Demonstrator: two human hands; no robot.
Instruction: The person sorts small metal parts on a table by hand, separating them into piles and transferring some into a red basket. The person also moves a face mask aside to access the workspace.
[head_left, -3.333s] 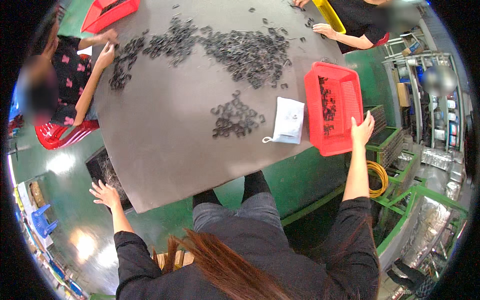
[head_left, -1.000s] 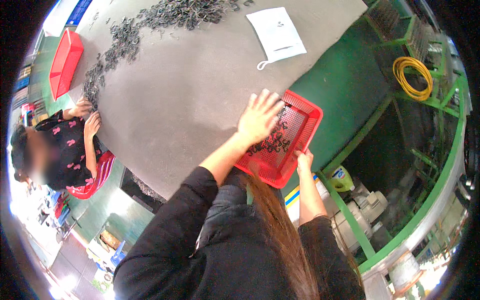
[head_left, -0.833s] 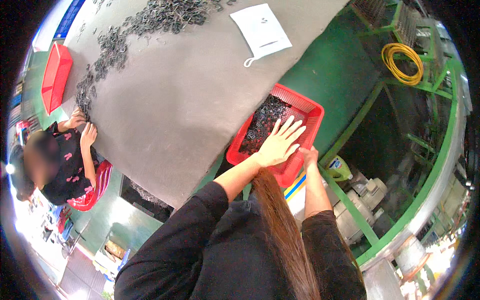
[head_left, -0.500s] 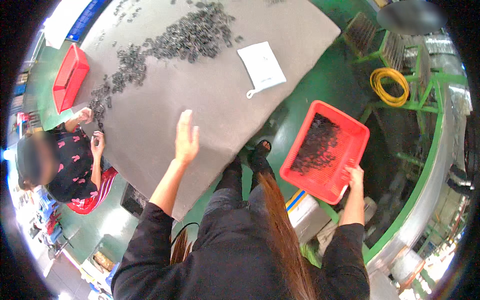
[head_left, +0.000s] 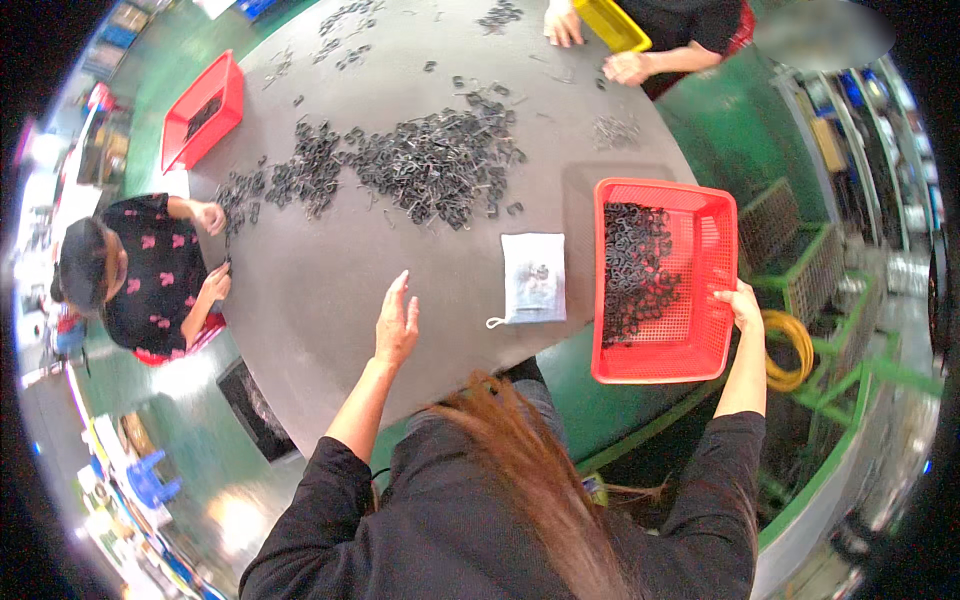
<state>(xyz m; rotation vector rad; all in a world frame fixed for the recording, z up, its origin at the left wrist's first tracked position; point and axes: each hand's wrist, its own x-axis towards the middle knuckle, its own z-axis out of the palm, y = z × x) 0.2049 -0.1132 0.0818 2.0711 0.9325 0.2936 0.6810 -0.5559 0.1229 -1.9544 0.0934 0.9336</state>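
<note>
My right hand [head_left: 741,304] grips the right side of a red plastic basket [head_left: 690,363] with mesh-like walls. Small black hook-like pieces [head_left: 635,270] lie heaped along the basket's left side. Over the grey table [head_left: 300,380], my left hand [head_left: 398,325] hangs with fingers stretched out and nothing in it. Between that hand and the basket, a white pouch [head_left: 535,275] with a small loop rests on the tabletop. A large pile of similar black pieces [head_left: 430,165] spreads across the table beyond my left hand.
At the left edge, a seated person [head_left: 150,270] handles black pieces. Another red basket [head_left: 225,105] stands behind them. Across the table, another person's hands [head_left: 628,68] are beside a yellow tray [head_left: 612,22]. A green metal frame [head_left: 850,370] and a yellow coiled hose [head_left: 790,350] are at right.
The red basket has moved up and forward to the table's right edge, carried by my right hand. My view has shifted, bringing the person across the table into sight. My left hand stays open.
</note>
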